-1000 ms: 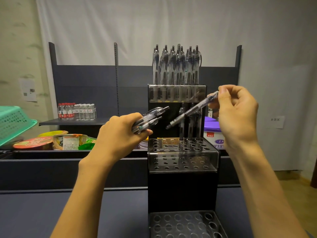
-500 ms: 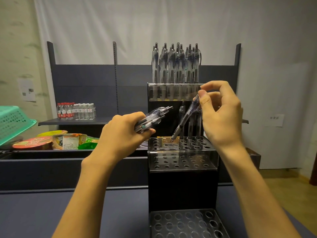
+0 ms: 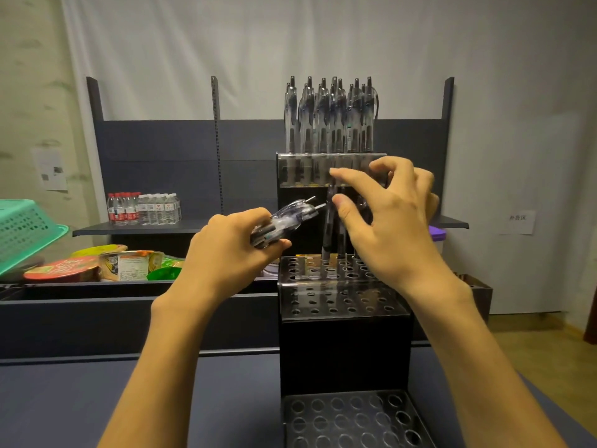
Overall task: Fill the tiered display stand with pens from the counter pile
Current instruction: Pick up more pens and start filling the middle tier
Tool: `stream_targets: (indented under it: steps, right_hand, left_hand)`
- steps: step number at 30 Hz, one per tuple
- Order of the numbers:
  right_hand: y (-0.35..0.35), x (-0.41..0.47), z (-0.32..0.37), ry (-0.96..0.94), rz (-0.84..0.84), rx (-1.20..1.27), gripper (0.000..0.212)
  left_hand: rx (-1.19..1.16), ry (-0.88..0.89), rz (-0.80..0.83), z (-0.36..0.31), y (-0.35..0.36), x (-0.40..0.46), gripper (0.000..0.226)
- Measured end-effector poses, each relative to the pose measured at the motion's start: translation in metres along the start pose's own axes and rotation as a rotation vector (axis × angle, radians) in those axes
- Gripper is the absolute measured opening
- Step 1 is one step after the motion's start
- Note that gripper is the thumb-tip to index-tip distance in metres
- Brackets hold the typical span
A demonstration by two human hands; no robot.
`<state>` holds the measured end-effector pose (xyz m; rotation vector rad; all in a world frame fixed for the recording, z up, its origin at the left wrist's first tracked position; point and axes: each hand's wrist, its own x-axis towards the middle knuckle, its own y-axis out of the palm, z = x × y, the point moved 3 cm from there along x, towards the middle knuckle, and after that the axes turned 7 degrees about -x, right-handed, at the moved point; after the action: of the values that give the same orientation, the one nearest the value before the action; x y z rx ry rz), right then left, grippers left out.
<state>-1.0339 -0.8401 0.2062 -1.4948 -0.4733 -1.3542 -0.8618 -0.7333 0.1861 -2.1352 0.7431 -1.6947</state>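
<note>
Nearest to me, on the dark worktop (image 3: 97, 399), stands the tiered display stand (image 3: 345, 347), whose lowest tier (image 3: 352, 418) shows only vacant holes. Above it, the middle tier (image 3: 336, 286) has a few pens standing in its back rows while its front holes are unfilled. My left hand (image 3: 226, 253) is raised just left of that tier, fingers curled round a small bundle of clear pens (image 3: 284, 221) whose tips point up and to the right. My right hand (image 3: 384, 221) hovers over the back of the middle tier with fingers spread; thumb and forefinger sit on either side of the top of a pen (image 3: 328, 234) that stands with its lower end at a back-row hole, though I cannot tell whether they pinch it. Higher up, the top tier (image 3: 329, 169) is packed with upright pens (image 3: 329, 118). Farther back on the left lie snack packets (image 3: 97, 266), a green basket (image 3: 26, 231) and water bottles (image 3: 143, 208) on a shelf.
</note>
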Motion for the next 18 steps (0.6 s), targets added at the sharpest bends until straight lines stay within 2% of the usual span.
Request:
stream_targets:
  steps: [7,18]
  right_hand:
    - [0.0044,-0.0002,0.001,-0.017,0.122,-0.048,0.04]
    - [0.0071,-0.0024,-0.0017,-0.012,0.115,-0.126,0.037]
  left_hand:
    - [0.018,-0.009,0.011,-0.0003,0.0028,0.0002,0.024]
    - [0.011,-0.029,0.01,0.0008,0.0016,-0.0003,0.026]
